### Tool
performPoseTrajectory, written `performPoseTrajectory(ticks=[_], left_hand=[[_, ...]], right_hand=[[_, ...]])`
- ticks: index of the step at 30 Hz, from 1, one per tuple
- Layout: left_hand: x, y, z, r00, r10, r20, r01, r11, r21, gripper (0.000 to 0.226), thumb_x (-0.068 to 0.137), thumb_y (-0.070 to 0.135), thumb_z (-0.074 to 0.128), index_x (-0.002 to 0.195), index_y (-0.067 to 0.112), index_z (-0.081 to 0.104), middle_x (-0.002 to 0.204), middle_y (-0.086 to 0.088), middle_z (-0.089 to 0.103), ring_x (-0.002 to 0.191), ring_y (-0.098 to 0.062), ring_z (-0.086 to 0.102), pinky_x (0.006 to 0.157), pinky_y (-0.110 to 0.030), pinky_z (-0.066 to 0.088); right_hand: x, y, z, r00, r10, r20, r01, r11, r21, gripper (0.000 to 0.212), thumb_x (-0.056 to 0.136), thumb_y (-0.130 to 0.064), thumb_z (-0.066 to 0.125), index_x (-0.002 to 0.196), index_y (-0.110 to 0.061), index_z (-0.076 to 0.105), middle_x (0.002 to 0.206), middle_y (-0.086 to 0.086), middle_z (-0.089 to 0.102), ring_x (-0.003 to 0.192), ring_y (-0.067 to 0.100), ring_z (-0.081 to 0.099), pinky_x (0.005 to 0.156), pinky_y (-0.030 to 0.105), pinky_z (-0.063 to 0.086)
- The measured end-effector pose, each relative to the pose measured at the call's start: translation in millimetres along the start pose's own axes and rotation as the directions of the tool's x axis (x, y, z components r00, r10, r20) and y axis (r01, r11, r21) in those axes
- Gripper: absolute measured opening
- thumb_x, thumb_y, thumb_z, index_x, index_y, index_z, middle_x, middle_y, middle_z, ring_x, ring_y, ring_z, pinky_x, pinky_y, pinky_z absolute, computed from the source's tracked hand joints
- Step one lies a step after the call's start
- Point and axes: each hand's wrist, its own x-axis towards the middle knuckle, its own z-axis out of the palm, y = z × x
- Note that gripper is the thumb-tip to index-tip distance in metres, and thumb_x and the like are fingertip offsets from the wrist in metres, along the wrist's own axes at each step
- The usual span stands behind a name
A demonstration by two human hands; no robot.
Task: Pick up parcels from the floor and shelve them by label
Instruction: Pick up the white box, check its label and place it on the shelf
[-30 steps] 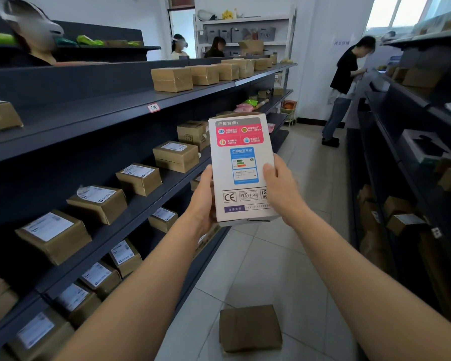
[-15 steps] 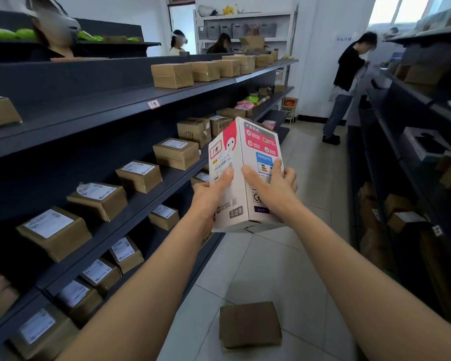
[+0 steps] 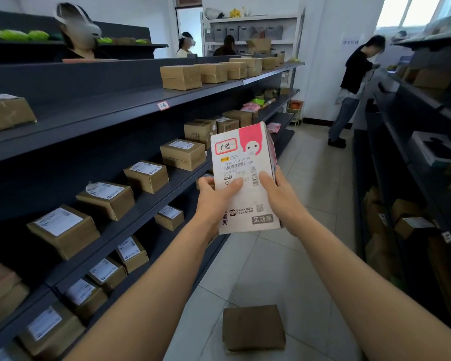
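Note:
A white and pink parcel box (image 3: 245,157) is held upright at chest height in the aisle. Its facing side carries a shipping label with barcodes and a red-framed handwritten tag at the top left. My left hand (image 3: 214,196) grips its left edge, thumb across the label. My right hand (image 3: 279,194) grips the right edge. A brown cardboard parcel (image 3: 253,327) lies on the tiled floor below, between my forearms. A small handwritten tag (image 3: 163,105) sticks to the front edge of the dark shelf (image 3: 110,110) on the left.
Dark shelving on the left holds several brown labelled parcels (image 3: 63,230) on three levels. Another dark shelf unit (image 3: 414,157) with boxes lines the right side. A person in a black top (image 3: 354,84) stands at the aisle's far end. Other people show behind the left shelving.
I have turned the box in both hands: first the printed product side faced me, then an edge, and now the side with the shipping label and handwritten tag. The view tilted slightly down.

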Motion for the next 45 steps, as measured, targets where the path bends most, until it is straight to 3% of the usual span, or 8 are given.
performPoseTrajectory(ticks=[3, 8, 13, 17, 29, 37, 41, 45], left_hand=[[0, 4, -6, 0.998, 0.067, -0.005, -0.067, 0.998, 0.023, 0.050, 0.084, 0.017, 0.075, 0.113, 0.016, 0.034, 0.110, -0.004, 0.064, 0.080, -0.014, 0.072, 0.060, -0.027, 0.059], [3, 12, -16, 0.978, 0.210, 0.020, -0.211, 0.974, 0.085, 0.052, 0.081, 0.016, 0.077, 0.114, 0.022, 0.036, 0.116, -0.001, 0.060, 0.093, -0.017, 0.070, 0.070, -0.031, 0.062], [6, 18, -33, 0.962, 0.269, 0.047, -0.273, 0.958, 0.085, 0.074, 0.069, 0.031, 0.082, 0.131, 0.030, 0.042, 0.132, -0.003, 0.058, 0.111, -0.020, 0.066, 0.088, -0.046, 0.059], [8, 27, -50, 0.951, 0.306, 0.053, -0.309, 0.949, 0.058, 0.072, 0.070, 0.028, 0.081, 0.132, 0.027, 0.045, 0.133, -0.006, 0.059, 0.113, -0.022, 0.066, 0.090, -0.047, 0.058], [10, 44, -99, 0.939, 0.343, 0.035, -0.343, 0.939, -0.006, 0.054, 0.088, 0.009, 0.069, 0.131, 0.022, 0.041, 0.124, -0.004, 0.066, 0.107, -0.021, 0.070, 0.088, -0.041, 0.060], [25, 52, -105, 0.906, 0.424, 0.010, -0.424, 0.905, 0.026, 0.052, 0.089, 0.009, 0.067, 0.128, 0.028, 0.039, 0.118, 0.004, 0.066, 0.105, -0.014, 0.070, 0.084, -0.033, 0.061], [46, 59, -97, 0.897, 0.440, -0.047, -0.441, 0.898, 0.006, 0.056, 0.089, 0.011, 0.068, 0.133, 0.027, 0.039, 0.122, 0.000, 0.067, 0.107, -0.018, 0.070, 0.089, -0.045, 0.059], [73, 72, -75, 0.852, 0.514, -0.101, -0.508, 0.858, 0.081, 0.057, 0.090, 0.009, 0.066, 0.137, 0.021, 0.036, 0.126, -0.003, 0.065, 0.110, -0.019, 0.068, 0.087, -0.036, 0.060]], right_hand=[[-1, 6, 8, 0.999, -0.032, -0.009, 0.033, 0.997, 0.077, 0.038, 0.099, -0.035, 0.042, 0.136, -0.030, 0.042, 0.117, -0.005, 0.068, 0.092, 0.011, 0.072, 0.075, 0.031, 0.059], [-4, 3, 18, 0.999, -0.027, -0.021, 0.031, 0.975, 0.221, 0.029, 0.102, -0.033, 0.038, 0.130, -0.029, 0.044, 0.097, -0.016, 0.065, 0.065, -0.008, 0.068, 0.053, 0.011, 0.051], [-3, -5, 34, 0.997, -0.075, 0.001, 0.072, 0.960, 0.271, 0.040, 0.102, -0.032, 0.038, 0.142, -0.026, 0.038, 0.108, -0.012, 0.065, 0.071, -0.008, 0.069, 0.055, 0.012, 0.052], [0, -14, 54, 0.992, -0.122, -0.032, 0.126, 0.953, 0.276, 0.045, 0.102, -0.033, 0.039, 0.146, -0.029, 0.032, 0.103, -0.014, 0.064, 0.066, -0.007, 0.069, 0.050, 0.012, 0.051], [14, -25, 107, 0.971, -0.239, -0.012, 0.231, 0.922, 0.310, 0.044, 0.099, -0.039, 0.042, 0.143, -0.040, 0.034, 0.118, -0.012, 0.067, 0.093, 0.009, 0.072, 0.075, 0.034, 0.061], [35, -34, 117, 0.953, -0.303, -0.001, 0.283, 0.892, 0.353, 0.049, 0.101, -0.030, 0.044, 0.147, -0.031, 0.030, 0.125, -0.005, 0.064, 0.095, 0.005, 0.071, 0.070, 0.022, 0.058], [63, -42, 112, 0.933, -0.359, 0.035, 0.317, 0.861, 0.397, 0.040, 0.101, -0.022, 0.043, 0.140, -0.031, 0.038, 0.115, -0.014, 0.064, 0.089, -0.005, 0.069, 0.067, 0.014, 0.054], [108, -47, 98, 0.920, -0.381, 0.095, 0.309, 0.851, 0.424, 0.045, 0.100, -0.030, 0.046, 0.143, -0.037, 0.035, 0.121, -0.012, 0.065, 0.100, 0.004, 0.069, 0.081, 0.029, 0.059]])
